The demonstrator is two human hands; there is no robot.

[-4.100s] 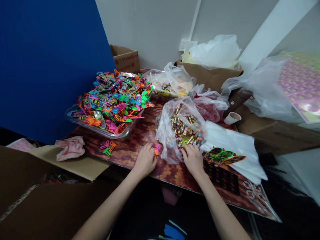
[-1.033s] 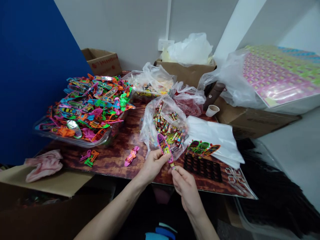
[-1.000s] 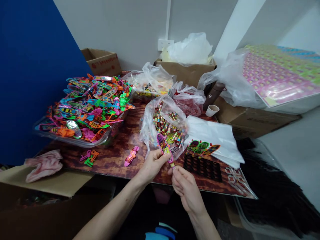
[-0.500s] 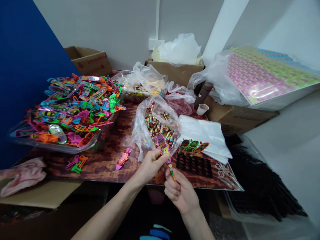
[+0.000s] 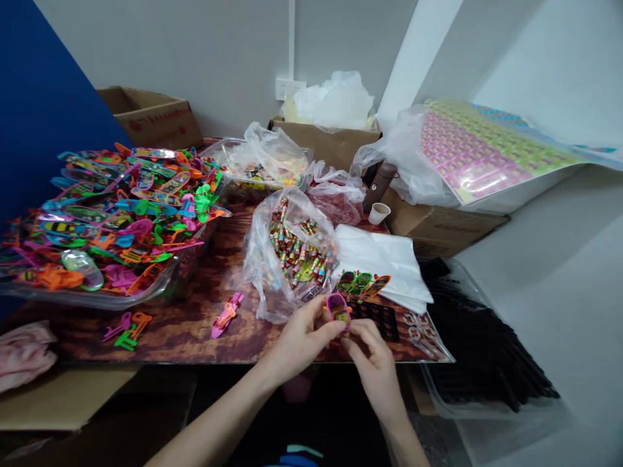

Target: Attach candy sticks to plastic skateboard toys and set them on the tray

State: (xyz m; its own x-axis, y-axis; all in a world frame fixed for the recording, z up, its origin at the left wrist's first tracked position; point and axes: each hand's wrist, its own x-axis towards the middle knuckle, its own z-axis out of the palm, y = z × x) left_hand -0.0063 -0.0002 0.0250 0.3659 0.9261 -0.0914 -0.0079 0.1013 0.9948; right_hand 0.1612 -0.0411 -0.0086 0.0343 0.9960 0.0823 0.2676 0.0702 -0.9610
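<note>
A pink-edged toy skateboard (image 5: 338,310) with a printed deck is tilted up between my two hands. My left hand (image 5: 309,334) is closed on it, thumb along its near end. Close against that end, my right hand (image 5: 370,357) has its fingers pinched; what lies between them is hidden. Just beyond is a clear plastic bag (image 5: 257,259) of small wrapped rolls (image 5: 304,256). Several finished-looking toy skateboards (image 5: 363,283) stand in a black slotted tray (image 5: 384,321) at the right. Another pink skateboard with an orange part (image 5: 227,316) lies on the table (image 5: 185,337).
At the left, a clear bin (image 5: 131,299) overflows with toy skateboards and plastic parts. Loose plastic pieces (image 5: 127,329) lie near the front edge. White plastic sheets (image 5: 384,259), a paper cup (image 5: 379,213) and a brown bottle (image 5: 379,185) are at the right. A bin of black trays (image 5: 487,350) stands beyond.
The skateboard has tipped and now looks shorter to me. My right hand has risen to its near end; the wrapped roll it pinched is no longer visible. The view has shifted right.
</note>
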